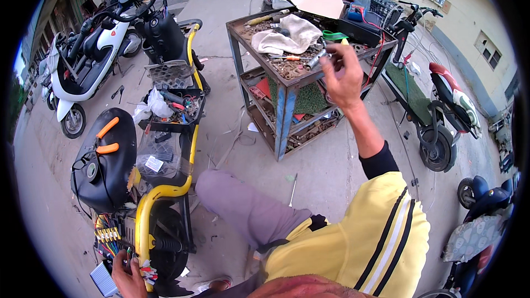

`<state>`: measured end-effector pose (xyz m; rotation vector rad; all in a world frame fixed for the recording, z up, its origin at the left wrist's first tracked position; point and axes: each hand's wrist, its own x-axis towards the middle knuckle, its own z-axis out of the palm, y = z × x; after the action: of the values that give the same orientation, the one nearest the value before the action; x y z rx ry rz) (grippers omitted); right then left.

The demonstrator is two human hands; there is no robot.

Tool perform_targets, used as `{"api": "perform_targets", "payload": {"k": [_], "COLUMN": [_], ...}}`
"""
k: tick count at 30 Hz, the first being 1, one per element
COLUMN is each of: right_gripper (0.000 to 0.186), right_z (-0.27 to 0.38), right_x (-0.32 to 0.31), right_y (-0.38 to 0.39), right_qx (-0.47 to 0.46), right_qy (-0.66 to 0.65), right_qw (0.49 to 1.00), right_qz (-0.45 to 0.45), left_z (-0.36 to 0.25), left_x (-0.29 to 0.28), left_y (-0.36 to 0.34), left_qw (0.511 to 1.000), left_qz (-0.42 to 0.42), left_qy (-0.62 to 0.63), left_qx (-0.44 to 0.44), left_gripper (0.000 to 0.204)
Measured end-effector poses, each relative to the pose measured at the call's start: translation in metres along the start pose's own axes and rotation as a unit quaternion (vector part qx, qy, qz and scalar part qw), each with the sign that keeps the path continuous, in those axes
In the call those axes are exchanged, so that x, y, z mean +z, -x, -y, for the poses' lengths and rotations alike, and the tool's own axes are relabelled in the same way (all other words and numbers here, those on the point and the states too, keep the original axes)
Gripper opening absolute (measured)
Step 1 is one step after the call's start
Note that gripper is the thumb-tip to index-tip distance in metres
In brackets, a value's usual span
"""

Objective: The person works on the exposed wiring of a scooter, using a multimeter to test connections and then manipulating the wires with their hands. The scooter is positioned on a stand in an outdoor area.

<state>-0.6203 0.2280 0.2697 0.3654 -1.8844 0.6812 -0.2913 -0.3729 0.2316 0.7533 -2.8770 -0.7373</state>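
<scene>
My right hand (345, 80) is over the near corner of the metal work cart (292, 81), its fingers curled and its thumb and fingertips closed at the end of a silver metal cylinder (316, 59). What kind of part that is, I cannot make out. At lower left, my left hand (128, 280) is closed around thin coloured wires (113, 247) beside the yellow scooter frame (144, 226). A row of yellow connectors (107, 234) sits just above it, and a finned silver box (104, 279) lies beside it. Orange-handled pliers (107, 135) rest on the black seat (113, 182).
A tool tray (175, 115) sits on the scooter's frame. The cart holds a white cloth (290, 34), loose hardware and an opened cardboard box (316, 2). A screwdriver (293, 189) lies on the floor. Parked scooters (94, 66) stand left, with more on the right.
</scene>
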Motion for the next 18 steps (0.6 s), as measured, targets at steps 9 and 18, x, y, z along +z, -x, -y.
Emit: {"api": "perform_targets", "payload": {"k": [9,18], "right_gripper": [0.116,0.096], "right_z": [-0.199,-0.232], "right_x": [-0.011,-0.04], "right_y": [-0.176,-0.179], "right_qx": [0.323,0.333], "right_qy": [0.435,0.378], "right_qw": [0.836,0.863], "right_qz": [0.083,0.035], "left_z": [-0.011,-0.015], "left_x": [0.014,0.003], "left_y": [0.014,0.051], "left_qw": [0.995,0.962], "left_qz": [-0.062,-0.192], "left_qy": [-0.075,-0.164], "left_qx": [0.025,0.103], "left_gripper": [0.037,0.041]}}
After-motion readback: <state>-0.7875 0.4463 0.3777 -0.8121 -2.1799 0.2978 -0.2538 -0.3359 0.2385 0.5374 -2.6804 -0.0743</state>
